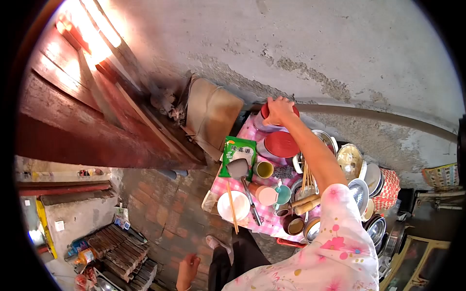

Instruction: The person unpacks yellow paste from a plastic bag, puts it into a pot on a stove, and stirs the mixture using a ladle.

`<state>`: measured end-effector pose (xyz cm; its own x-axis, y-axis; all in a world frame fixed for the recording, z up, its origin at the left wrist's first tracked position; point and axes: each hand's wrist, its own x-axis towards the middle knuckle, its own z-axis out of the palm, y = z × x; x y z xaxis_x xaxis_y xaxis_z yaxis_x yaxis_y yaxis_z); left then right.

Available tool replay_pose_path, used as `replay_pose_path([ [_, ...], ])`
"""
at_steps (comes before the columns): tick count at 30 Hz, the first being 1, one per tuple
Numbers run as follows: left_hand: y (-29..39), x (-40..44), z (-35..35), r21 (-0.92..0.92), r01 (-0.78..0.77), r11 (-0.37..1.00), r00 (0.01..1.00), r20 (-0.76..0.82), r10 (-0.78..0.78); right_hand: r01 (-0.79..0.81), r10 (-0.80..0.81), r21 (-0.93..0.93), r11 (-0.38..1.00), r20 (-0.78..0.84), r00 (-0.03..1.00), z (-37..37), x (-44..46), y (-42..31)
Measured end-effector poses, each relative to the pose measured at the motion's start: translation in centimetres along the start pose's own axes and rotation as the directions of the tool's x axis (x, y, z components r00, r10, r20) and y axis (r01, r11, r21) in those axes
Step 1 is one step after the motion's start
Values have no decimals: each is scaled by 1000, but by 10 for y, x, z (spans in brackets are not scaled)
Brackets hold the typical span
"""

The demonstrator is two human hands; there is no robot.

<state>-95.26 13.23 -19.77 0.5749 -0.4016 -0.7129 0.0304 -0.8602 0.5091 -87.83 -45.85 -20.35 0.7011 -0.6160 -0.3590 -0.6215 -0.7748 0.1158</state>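
Note:
My right hand point(280, 110) rests on the red lid point(265, 111) of a container at the back of the table, its fingers spread over the lid. Just in front of it stands a second container with a red lid point(281, 144). My left hand point(188, 267) hangs low beside my legs, away from the table, with its fingers curled; whether anything is in them is too small to tell. Nearer on the pink checked cloth point(221, 185) are a green packet point(233, 145), a spatula point(238, 169), and a white bowl point(233, 206) with chopsticks point(232, 208) across it.
Cups, a teal mug point(283, 194), wooden-handled tools point(306, 205) and several metal bowls point(375, 229) crowd the right side. A cardboard piece point(212, 111) leans by the wall. Stacked wood point(114, 248) lies at lower left, and a large wooden structure point(97, 131) stands at left.

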Motion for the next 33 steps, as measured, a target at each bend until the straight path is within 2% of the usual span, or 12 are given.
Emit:
replay_pose_path([
  [5, 18, 0, 2, -58, -194, 979, 977, -99, 188, 83, -81, 4, 997, -134, 988, -44, -22, -31],
  [9, 12, -3, 10, -156, -177, 972, 976, -158, 153, 229, -226, -16, 973, -245, 943, -78, -64, -66],
  [13, 21, -23, 8, -36, -257, 966, 950, -196, 245, 396, -399, -69, 916, -277, 874, -105, -137, -110],
  [15, 20, -37, 14, -107, -274, 956, 918, -325, 227, 510, -516, -100, 854, -277, 811, -115, -181, -134],
  [18, 12, -63, 17, -27, -354, 935, 764, -585, 272, 711, -712, -151, 687, -338, 616, -114, -251, -175],
  [23, -15, -140, 27, -24, -470, 882, 451, -866, 217, 897, -933, -266, 353, -178, 314, -100, -395, -255],
  [24, -23, -157, 31, -27, -456, 890, 416, -890, 186, 920, -953, -253, 300, -123, 277, -99, -433, -272],
  [25, -34, -176, 37, -34, -437, 899, 382, -912, 151, 956, -985, -260, 136, -137, 103, -87, -460, -288],
  [27, -54, -216, 55, -13, -404, 914, 240, -966, 92, 976, -1000, -217, -8, -19, -12, -74, -520, -319],
  [29, -82, -261, 75, -96, -379, 920, 126, -991, -51, 953, -976, -215, -214, 13, -216, -53, -581, -348],
  [31, -115, -304, 92, -135, -400, 906, 24, -990, -137, 950, -957, -138, -281, 111, -267, -43, -650, -376],
  [33, -150, -339, 109, -229, -278, 933, 27, -973, -231, 889, -908, -189, -417, 125, -400, -34, -704, -399],
])
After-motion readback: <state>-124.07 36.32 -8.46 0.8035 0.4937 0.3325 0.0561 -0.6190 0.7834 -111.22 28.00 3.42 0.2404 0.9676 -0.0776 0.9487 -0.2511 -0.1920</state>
